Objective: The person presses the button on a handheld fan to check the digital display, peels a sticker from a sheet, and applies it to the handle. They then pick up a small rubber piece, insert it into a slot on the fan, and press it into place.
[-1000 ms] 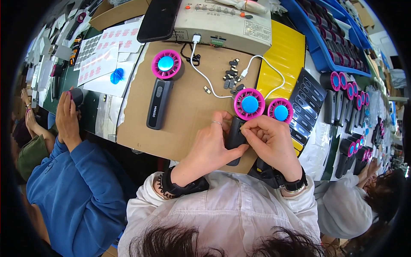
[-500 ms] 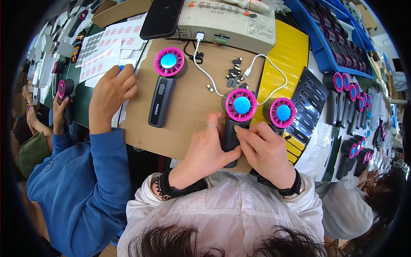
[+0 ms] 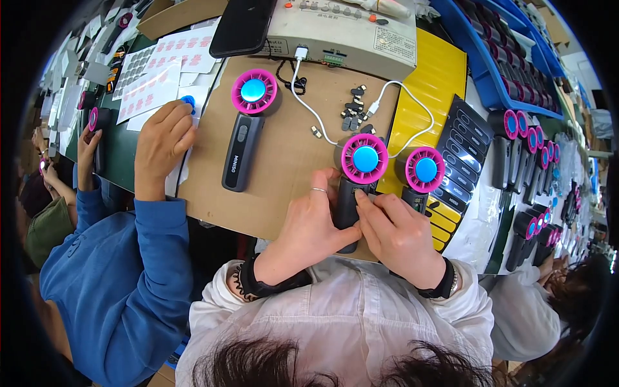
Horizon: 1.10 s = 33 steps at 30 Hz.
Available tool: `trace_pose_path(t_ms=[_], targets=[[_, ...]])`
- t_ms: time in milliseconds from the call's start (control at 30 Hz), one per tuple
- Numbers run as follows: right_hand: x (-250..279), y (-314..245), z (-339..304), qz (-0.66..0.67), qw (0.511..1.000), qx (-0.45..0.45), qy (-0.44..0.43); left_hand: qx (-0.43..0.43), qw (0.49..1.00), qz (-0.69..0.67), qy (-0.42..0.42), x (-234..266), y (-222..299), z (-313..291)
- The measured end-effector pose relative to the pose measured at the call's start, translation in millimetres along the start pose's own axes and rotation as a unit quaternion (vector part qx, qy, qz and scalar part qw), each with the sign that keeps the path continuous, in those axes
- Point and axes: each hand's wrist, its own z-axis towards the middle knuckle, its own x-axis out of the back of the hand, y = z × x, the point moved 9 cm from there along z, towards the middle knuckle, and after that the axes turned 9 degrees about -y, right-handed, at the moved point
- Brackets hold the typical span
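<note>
Gripping handheld fan (image 3: pixel 345 208) by handle with curled fingers of left hand (image 3: pixel 307 223), over cardboard sheet (image 3: pixel 284 161); touching handle just below pink head with bunched fingers of right hand (image 3: pixel 398 233), can't tell if pinching.

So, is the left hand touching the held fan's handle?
Touching: the head view shows the left hand with its thumb across the dark handle.

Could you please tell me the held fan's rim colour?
The held fan's rim is pink; the head view shows it best.
</note>
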Motion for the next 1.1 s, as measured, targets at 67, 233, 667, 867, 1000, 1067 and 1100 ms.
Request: trace_pose_path(t_ms=[67, 233, 667, 867, 1000, 1067, 1100], targets=[[0.4, 1.1, -0.4, 0.004, 1.000, 0.000, 0.001, 0.000, 1.000, 0.010, 0.006, 0.9, -0.3, -0.3], [9.3, 9.4, -2.0, 0.058, 0.998, -0.022, 0.006, 0.048, 0.999, 0.016, -0.017, 0.5, 0.9, 0.7], [-1.0, 7.2, -12.8, 0.021, 0.999, 0.006, -0.047, 0.011, 1.000, 0.023, -0.003, 0.4, 4.1, 2.0], [2.6, 8.3, -15.0, 0.032, 0.999, 0.010, -0.028, 0.017, 1.000, 0.024, -0.006, -0.6, 3.3, 1.0], [7.2, 8.6, -17.8, 0.073, 0.997, 0.018, -0.007, 0.042, 0.999, 0.013, -0.022, -1.7, -1.6, 1.7], [8.4, 3.7, -20.1, 0.082, 0.996, 0.034, -0.015, 0.052, 0.998, 0.008, -0.031, -3.8, -3.0, 1.5], [8.4, 3.4, -20.1, 0.081, 0.996, 0.033, -0.015, 0.038, 0.999, 0.012, -0.022, -2.6, -2.1, 0.8]])
